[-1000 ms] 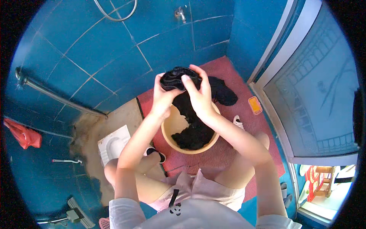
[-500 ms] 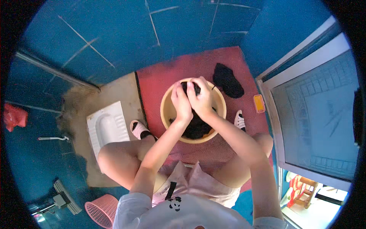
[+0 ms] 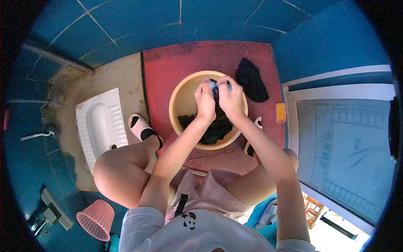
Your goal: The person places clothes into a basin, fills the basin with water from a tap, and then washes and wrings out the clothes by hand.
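Clutching a bunched dark cloth (image 3: 215,90) between the curled left hand (image 3: 205,101) and curled right hand (image 3: 230,98) over the yellow basin (image 3: 184,98), ideally squeezing evenly with both palms and working low within the rim to avoid spilling.

room beyond basin (image 3: 181,101), black cloth (image 3: 252,80) — right

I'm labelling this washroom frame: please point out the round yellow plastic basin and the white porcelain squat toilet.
Round yellow plastic basin (image 3: 183,98), head view: bare inner wall, left side.
White porcelain squat toilet (image 3: 100,124), head view: inside the bowl.
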### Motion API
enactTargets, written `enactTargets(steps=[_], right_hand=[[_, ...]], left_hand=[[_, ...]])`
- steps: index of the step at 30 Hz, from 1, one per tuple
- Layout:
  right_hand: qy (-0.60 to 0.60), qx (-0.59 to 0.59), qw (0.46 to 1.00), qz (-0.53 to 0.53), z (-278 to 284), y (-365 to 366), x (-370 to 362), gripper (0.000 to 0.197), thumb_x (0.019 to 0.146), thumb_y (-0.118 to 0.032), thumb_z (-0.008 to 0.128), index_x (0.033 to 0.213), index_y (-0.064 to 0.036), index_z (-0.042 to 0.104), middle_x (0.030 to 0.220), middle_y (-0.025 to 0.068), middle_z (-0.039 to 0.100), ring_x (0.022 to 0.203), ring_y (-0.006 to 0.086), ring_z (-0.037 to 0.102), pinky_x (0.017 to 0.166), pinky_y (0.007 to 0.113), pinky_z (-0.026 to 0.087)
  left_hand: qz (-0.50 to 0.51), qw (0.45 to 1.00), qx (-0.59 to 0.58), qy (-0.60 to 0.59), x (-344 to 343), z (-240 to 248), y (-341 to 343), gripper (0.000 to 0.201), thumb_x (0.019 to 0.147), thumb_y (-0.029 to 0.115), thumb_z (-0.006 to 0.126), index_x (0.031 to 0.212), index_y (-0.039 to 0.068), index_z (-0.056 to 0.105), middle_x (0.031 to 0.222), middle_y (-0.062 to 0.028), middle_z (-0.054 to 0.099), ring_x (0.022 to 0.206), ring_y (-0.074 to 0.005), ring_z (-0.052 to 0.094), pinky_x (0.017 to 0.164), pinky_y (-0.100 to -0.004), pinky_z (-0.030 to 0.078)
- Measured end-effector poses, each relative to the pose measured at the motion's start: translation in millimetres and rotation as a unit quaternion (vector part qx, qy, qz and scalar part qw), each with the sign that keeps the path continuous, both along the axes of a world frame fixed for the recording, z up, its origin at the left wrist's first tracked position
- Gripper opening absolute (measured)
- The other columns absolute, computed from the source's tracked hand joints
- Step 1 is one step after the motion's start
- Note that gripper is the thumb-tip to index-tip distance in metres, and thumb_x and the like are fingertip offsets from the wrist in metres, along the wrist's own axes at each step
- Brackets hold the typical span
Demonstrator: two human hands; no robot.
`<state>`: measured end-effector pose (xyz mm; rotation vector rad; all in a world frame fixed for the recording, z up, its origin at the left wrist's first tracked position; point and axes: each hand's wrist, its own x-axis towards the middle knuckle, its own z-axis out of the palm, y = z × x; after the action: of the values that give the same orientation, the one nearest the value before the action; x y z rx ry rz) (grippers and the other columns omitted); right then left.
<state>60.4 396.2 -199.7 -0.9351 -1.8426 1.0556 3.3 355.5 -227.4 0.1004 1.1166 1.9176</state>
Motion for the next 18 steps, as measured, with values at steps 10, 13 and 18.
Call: enactTargets(steps=[10, 13, 18], right_hand=[[-0.122, -0.354, 0.927, -0.016, -151, 45, 33, 0.067, 0.083, -0.050, 0.039, 0.127, -0.0012, 0.026, 0.132, 0.0153, 0.029, 0.124, 0.0292, 0.024, 0.100, 0.035, 0.021], [-0.211, -0.381, 0.899, -0.042, -193, 11, 15, 0.068, 0.081, -0.040, 0.049, 0.130, -0.0017, 0.020, 0.132, 0.0174, 0.026, 0.123, 0.0295, 0.025, 0.100, 0.036, 0.022], [-0.304, -0.246, 0.916, -0.093, -253, 18, 12, 0.081, 0.074, -0.032, 0.060, 0.129, 0.0019, 0.012, 0.122, 0.0301, 0.029, 0.112, 0.0407, 0.034, 0.094, 0.044, 0.031]], left_hand=[[-0.137, 0.971, -0.187, 0.064, -5, -102, 9, 0.048, 0.082, 0.029, 0.052, 0.118, 0.001, 0.036, 0.114, -0.0159, 0.042, 0.107, -0.0244, 0.039, 0.092, -0.0343, 0.030], [-0.139, 0.873, -0.352, 0.309, -9, -185, -10, 0.057, 0.080, 0.033, 0.050, 0.126, 0.007, 0.027, 0.118, -0.0263, 0.037, 0.109, -0.0409, 0.037, 0.092, -0.0416, 0.031], [-0.148, 0.818, -0.439, 0.340, 5, -190, 24, 0.056, 0.082, 0.038, 0.045, 0.124, 0.004, 0.032, 0.117, -0.0269, 0.039, 0.106, -0.0421, 0.040, 0.090, -0.0432, 0.032]])
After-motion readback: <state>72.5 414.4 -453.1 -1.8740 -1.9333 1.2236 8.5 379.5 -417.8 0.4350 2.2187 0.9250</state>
